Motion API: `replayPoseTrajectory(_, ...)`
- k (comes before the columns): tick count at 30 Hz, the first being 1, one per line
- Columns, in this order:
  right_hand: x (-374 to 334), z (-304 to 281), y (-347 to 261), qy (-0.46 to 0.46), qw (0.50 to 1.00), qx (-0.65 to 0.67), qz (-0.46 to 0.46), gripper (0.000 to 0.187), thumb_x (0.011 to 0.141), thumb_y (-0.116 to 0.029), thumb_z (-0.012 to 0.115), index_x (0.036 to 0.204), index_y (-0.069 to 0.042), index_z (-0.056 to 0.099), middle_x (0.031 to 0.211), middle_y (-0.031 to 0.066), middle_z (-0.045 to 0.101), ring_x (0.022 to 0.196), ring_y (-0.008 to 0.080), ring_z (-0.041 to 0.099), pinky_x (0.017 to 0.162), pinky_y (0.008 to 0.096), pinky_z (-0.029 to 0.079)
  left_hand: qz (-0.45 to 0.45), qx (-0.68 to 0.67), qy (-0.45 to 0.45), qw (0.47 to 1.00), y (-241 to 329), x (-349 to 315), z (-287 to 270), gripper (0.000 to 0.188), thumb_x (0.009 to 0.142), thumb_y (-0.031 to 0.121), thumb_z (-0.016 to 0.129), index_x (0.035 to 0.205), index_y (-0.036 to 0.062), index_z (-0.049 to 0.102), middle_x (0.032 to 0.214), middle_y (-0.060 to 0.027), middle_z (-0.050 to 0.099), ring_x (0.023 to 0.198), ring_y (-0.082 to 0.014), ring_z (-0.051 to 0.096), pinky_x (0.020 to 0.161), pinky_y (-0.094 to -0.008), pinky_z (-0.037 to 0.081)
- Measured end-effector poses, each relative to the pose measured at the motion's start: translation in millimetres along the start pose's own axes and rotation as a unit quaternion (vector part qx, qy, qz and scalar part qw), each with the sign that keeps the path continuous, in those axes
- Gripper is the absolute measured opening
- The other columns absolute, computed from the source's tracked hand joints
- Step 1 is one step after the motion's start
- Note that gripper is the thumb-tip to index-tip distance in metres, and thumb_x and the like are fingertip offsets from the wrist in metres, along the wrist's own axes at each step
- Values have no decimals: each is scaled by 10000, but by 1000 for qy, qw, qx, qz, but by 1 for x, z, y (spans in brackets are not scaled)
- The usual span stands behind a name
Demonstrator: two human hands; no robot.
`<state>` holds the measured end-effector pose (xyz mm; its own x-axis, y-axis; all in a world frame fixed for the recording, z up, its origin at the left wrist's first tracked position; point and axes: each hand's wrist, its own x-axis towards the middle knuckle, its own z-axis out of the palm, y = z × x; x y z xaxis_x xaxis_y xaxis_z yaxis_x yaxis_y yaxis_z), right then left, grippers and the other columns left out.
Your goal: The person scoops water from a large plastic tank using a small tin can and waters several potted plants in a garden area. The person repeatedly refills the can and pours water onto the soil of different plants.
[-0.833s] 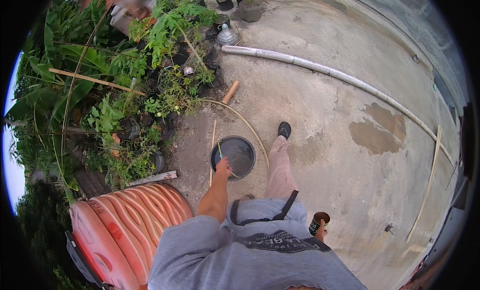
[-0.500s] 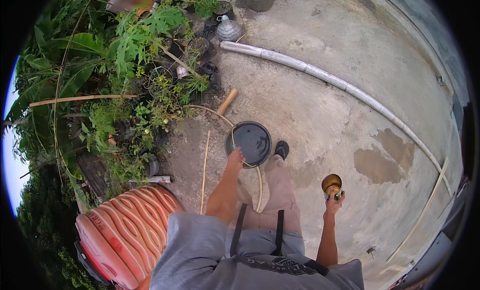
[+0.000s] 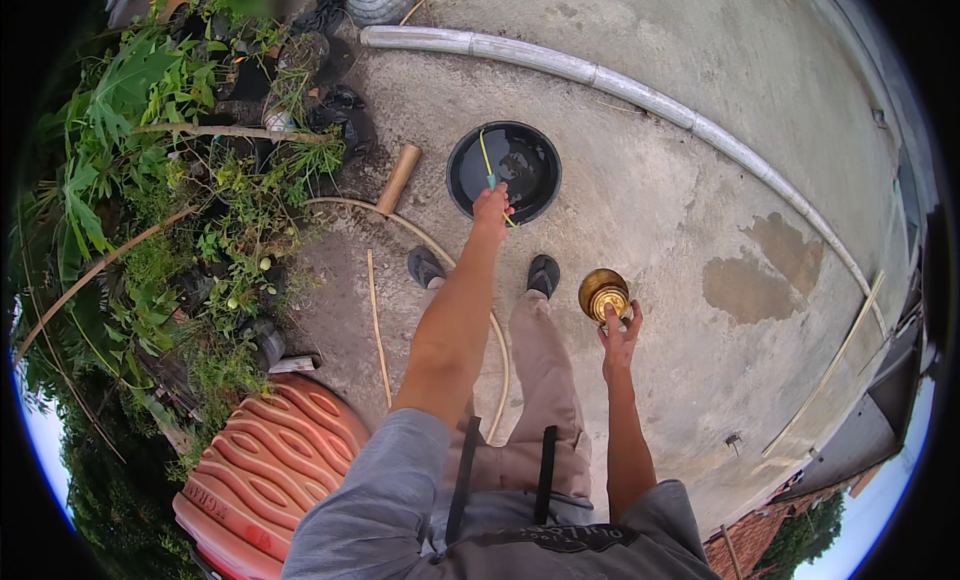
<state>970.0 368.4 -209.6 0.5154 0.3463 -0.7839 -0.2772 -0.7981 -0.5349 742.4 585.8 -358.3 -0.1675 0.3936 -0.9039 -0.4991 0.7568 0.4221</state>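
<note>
Ahead of the sandals (image 3: 543, 277): the bucket (image 3: 555, 178), black and round, with a dark, shiny surface inside, probably water; on the ground or hanging clear of it, unclear from above.
Handle (image 3: 485, 150): yellow, rising over the bucket, with a teal grip (image 3: 491, 181) just beyond the knuckles.
Left hand (image 3: 492, 210): fingers closed around the handle, over the bucket's near side, arm stretched well forward.
Right hand (image 3: 618, 345): fingers partly spread but holding the can (image 3: 590, 285), off to the right of the bucket and well apart from it.
Can: round gold face turned up, mouth or base hard to tell; printed side, visible half a second ago, now hidden.
Hose (image 3: 505, 365): tan, curving past the feet; overlapped by the bucket half a second ago, now apart from it.
Shift: bucket farther forward, beyond the bamboo (image 3: 399, 179); reads as carrying, both hands loaded.
</note>
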Motion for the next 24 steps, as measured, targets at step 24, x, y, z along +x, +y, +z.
replayPoseTrajectory(24,210,357,-13,36,614,-674,-410,970,642,-278,894,1462,-336,380,1404,112,321,1292,352,391,944,454,509,133,222,137,956,-41,5,-375,247,947,180,637,1136,22,618,881,-15,635,811,-93,584,726,-246,480)
